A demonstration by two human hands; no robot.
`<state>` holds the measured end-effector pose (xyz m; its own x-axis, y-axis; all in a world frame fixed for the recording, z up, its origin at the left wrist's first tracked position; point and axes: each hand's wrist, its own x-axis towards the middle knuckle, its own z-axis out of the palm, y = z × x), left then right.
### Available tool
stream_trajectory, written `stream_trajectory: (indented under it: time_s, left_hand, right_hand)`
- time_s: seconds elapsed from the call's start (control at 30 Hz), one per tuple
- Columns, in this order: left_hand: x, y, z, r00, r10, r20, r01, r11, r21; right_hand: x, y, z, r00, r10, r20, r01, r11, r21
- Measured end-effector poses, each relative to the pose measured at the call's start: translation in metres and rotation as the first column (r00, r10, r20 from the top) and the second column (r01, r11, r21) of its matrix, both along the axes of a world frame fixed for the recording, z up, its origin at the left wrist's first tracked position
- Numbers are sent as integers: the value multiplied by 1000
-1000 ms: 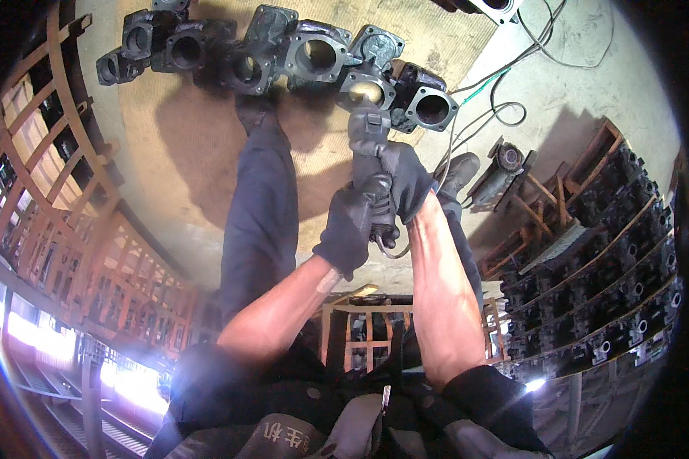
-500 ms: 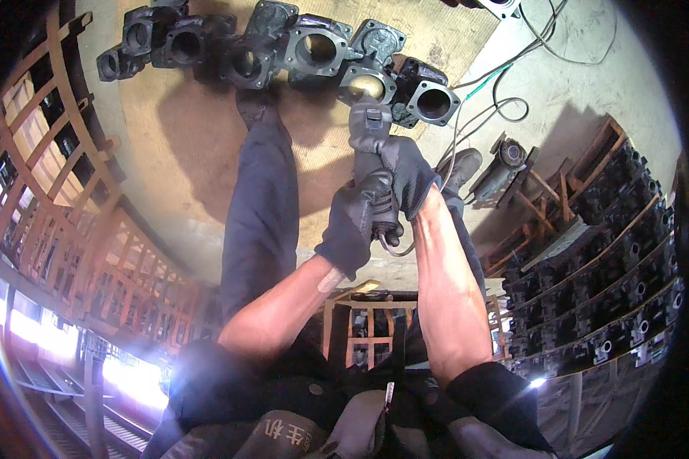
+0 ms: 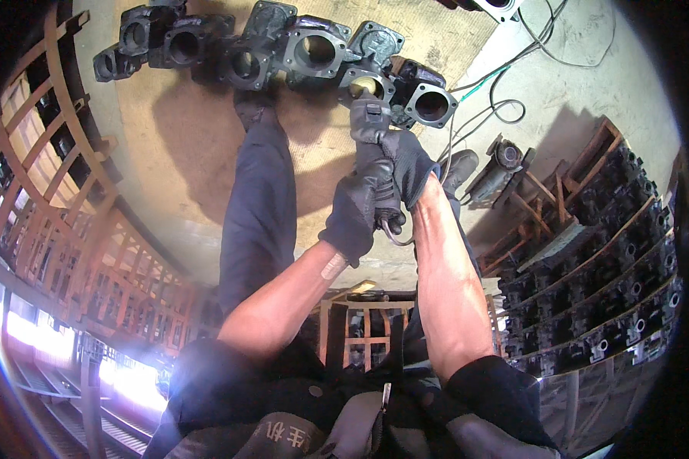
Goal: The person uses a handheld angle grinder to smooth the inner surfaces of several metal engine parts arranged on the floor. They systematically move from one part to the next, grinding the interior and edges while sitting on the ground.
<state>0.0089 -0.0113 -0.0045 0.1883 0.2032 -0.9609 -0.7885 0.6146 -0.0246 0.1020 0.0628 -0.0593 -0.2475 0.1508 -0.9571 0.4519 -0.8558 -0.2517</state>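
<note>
Both my hands wear dark gloves and grip a corded power grinder (image 3: 370,115) with a grey-black body. My left hand (image 3: 360,203) is closed round its rear part. My right hand (image 3: 408,164) is wrapped round the middle, ahead of the left. The tool's front end meets the square flange of a black metal casting (image 3: 386,86). A round yellowish disc (image 3: 364,86) shows at that flange's opening. Whether it touches the metal, I cannot tell. Close by on the right stands another flanged casting (image 3: 432,105); a larger-bored casting (image 3: 314,53) lies to the left.
More black castings (image 3: 184,47) continue the row leftward on a tan mat (image 3: 199,145). Cables (image 3: 505,107) loop across the floor at right, near a dark cylindrical tool (image 3: 504,161). Rusty metal racks (image 3: 69,122) rise at left; stacked black parts (image 3: 605,291) fill the right.
The grinder and both hands have shifted very slightly, and the yellowish disc sits a little differently in the flange opening. My grip on the grinder stays the same.
</note>
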Motion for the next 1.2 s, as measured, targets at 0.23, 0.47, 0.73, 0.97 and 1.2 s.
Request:
stream_trajectory:
  time_s: [0.23,0.47,0.73,0.97,1.2]
  left_hand:
    - [6,2,6,981,181,67,-178,983,-43]
    - [7,-1,18,999,41,16,-40,996,-74]
    - [5,4,26,998,47,31,-43,994,-97]
    - [4,-10,4,982,156,107,-158,987,6]
    - [9,-7,-14,979,171,109,-179,981,73]
  right_hand:
    - [6,-1,3,997,7,-75,-2,998,66]
    - [0,1,22,971,-239,25,240,958,-159]
    - [3,-4,20,996,-91,-8,90,993,-79]
    - [0,3,9,965,-258,55,264,948,-178]
    - [-1,14,3,950,-311,26,311,938,-152]
